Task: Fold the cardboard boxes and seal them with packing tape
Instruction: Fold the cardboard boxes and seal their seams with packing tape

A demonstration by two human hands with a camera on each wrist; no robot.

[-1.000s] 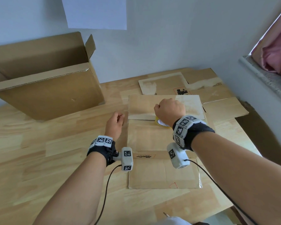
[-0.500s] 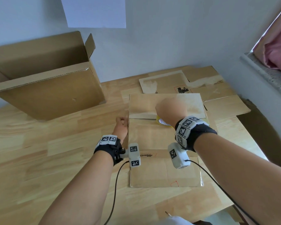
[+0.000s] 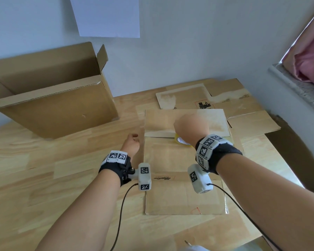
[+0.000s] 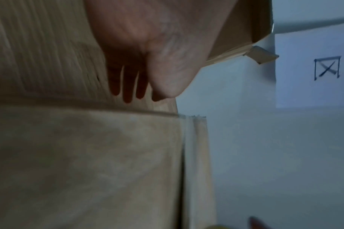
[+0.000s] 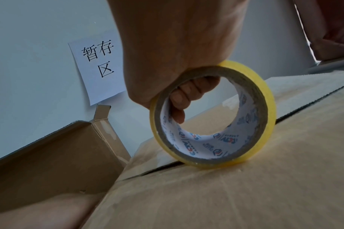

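Note:
A closed cardboard box [image 3: 185, 160] stands in the middle of the table, its top flaps meeting at a seam [image 3: 158, 137]. My right hand [image 3: 188, 127] grips a yellow packing tape roll [image 3: 182, 142] with fingers through the core. In the right wrist view the tape roll [image 5: 214, 114] stands on edge on the seam [image 5: 308, 105] of the box top [image 5: 245, 193]. My left hand [image 3: 132, 144] rests at the box's left side. The left wrist view shows its fingers [image 4: 128, 86] straight, beside the box wall [image 4: 88, 155].
A large open cardboard box [image 3: 58, 113] stands at the back left of the wooden table [image 3: 43, 178]. Flattened cardboard sheets [image 3: 243, 105] lie at the back right. A paper sign [image 3: 107, 15] hangs on the wall. A window sill [image 3: 297, 91] is at the right.
My left hand has moved a little right, from the bare table up to the box's left side. The right hand with the tape roll has stayed on the seam.

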